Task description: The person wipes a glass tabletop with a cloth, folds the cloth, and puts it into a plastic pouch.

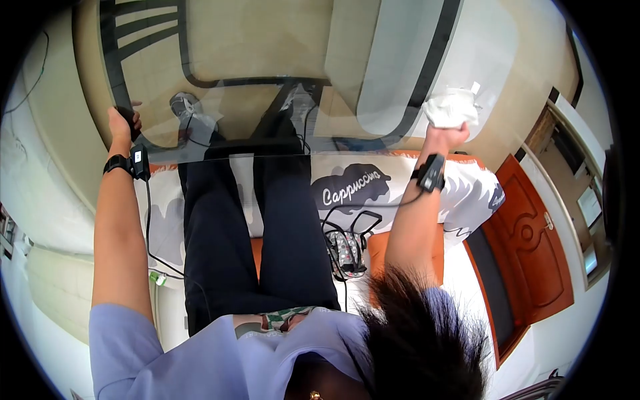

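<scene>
My left fingers [137,115] curl at the glass counter's [110,53] edge, perhaps for support; whether they clamp, I can't tell. My right fingers [460,134] hold the white cloth [452,109], probably bunched for easier grip, by the right border.

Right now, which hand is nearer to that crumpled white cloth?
Right. The right hand is at the white cloth, holding it. The left hand is well away, across the glass tabletop, at its left edge.
</scene>
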The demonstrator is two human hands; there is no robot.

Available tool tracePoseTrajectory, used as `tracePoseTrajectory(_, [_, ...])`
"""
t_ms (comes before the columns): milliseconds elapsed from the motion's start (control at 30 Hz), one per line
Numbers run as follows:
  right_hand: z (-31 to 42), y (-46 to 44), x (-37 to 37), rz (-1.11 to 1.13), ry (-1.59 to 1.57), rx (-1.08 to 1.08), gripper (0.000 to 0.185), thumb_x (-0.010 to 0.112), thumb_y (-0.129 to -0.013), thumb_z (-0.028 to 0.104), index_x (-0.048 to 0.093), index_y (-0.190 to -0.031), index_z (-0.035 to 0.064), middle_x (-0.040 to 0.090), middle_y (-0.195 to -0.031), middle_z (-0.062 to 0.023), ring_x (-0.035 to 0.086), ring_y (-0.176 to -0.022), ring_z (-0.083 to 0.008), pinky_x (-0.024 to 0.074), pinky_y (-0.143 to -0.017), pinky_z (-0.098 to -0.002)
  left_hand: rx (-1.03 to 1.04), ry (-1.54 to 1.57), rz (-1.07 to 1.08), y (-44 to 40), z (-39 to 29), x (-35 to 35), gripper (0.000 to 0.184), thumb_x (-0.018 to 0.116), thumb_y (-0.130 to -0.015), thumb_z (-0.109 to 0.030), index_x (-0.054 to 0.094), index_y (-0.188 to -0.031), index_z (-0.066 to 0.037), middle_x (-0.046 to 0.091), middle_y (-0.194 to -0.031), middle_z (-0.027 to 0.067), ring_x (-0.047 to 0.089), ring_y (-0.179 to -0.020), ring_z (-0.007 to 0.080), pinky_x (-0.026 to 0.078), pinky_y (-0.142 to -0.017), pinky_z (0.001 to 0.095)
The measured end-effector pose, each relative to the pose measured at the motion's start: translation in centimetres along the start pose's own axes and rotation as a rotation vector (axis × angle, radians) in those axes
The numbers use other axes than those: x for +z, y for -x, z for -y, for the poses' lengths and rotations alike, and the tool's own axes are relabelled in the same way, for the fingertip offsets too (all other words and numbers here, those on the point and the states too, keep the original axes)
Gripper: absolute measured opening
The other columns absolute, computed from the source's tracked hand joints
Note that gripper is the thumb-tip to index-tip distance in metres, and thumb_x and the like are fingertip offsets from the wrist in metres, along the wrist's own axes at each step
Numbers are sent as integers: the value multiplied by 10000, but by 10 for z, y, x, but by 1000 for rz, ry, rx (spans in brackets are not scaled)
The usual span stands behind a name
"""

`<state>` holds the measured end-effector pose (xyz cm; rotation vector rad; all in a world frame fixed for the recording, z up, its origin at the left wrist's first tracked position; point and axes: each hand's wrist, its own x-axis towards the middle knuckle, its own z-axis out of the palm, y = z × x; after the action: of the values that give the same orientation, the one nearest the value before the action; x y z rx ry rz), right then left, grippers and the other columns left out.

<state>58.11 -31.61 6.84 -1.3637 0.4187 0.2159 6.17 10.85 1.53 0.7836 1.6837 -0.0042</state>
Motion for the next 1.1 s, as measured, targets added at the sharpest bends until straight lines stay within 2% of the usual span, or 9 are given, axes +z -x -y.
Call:
tracePoseTrajectory(200, [-30, 82, 32, 103, -431, 353, 562, 385, -869, 338, 413, -1359, 64, 406, -1413, -138, 369, -1297, -356, 230, -1096, -551, -2, 36, 24, 2, -1, 0, 651, 119, -884, -425, 591, -986, 12, 364, -507, 44, 336, -442, 180, 326, -443, 317])
tracePoseTrajectory(267, [-70, 101, 47, 452, -847, 687, 561, 448, -865, 318, 408, -1365, 69, 413, -1410, -131, 373, -1297, -345, 226, -1097, -548, 5, 41, 98, -4, 5, -5, 657, 123, -883, -439, 596, -983, 6, 360, -505, 39, 337, -445, 176, 321, -443, 312])
tracePoseTrajectory(400, [-100, 192, 157, 580, -811, 906, 498, 460, -870, 261, 444, -1326, 59, 450, -1378, -122, 417, -1260, -334, 280, -1072, -531, 7, 97, 164, -5, 9, -7, 659, 133, -880, -451, 602, -1008, -5, 360, -508, 24, 339, -444, 164, 324, -452, 306])
tracePoseTrajectory(500, [-111, 252, 236, 513, -406, 637, 473, 449, -874, 246, 427, -1298, 39, 518, -1273, -122, 507, -1167, -288, 406, -988, -448, -35, 136, 239, 2, 4, -9, 621, 178, -882, -441, 591, -1077, -21, 405, -565, 17, 378, -477, 148, 348, -479, 297])
tracePoseTrajectory(600, [-154, 293, 276, 831, 29, 214, 329, 431, -888, 125, 510, -1164, -34, 517, -1237, -195, 533, -1115, -311, 446, -912, -396, -76, 220, 382, 0, 5, -17, 613, 184, -891, -424, 585, -1116, -18, 416, -590, 6, 395, -495, 141, 375, -505, 298])
tracePoseTrajectory(700, [-174, 343, 323, 1146, 655, -705, 517, 501, -789, 76, 440, -1293, -21, 381, -1399, -205, 352, -1282, -402, 276, -1057, -491, -58, 258, 430, 3, 7, -22, 559, 217, -905, -418, 597, -1034, -29, 473, -617, 12, 432, -508, 138, 408, -523, 309])
tracePoseTrajectory(833, [-240, 389, 322, 1347, 938, -939, 556, 556, -761, 170, 468, -1302, 79, 418, -1396, -83, 362, -1309, -270, 256, -1085, -464, -114, 357, 208, 4, 7, -16, 398, 317, -915, -396, 564, -840, -93, 575, -685, 34, 513, -549, 146, 457, -560, 324])
tracePoseTrajectory(967, [-257, 390, 313, 1292, 1068, -1167, 548, 589, -742, 197, 509, -1281, 151, 435, -1387, -9, 367, -1310, -218, 259, -1088, -446, -59, 393, 202, 3, 13, -16, 406, 309, -914, -398, 568, -835, -96, 557, -672, 27, 494, -538, 152, 437, -546, 306])
tracePoseTrajectory(1100, [-241, 359, 295, 1231, 1185, -1260, 595, 592, -740, 201, 476, -1324, 189, 412, -1411, -1, 364, -1315, -207, 252, -1089, -444, -97, 321, 431, -5, 18, -26, 511, 257, -912, -436, 581, -981, -47, 471, -654, 3, 429, -566, 141, 385, -565, 291])
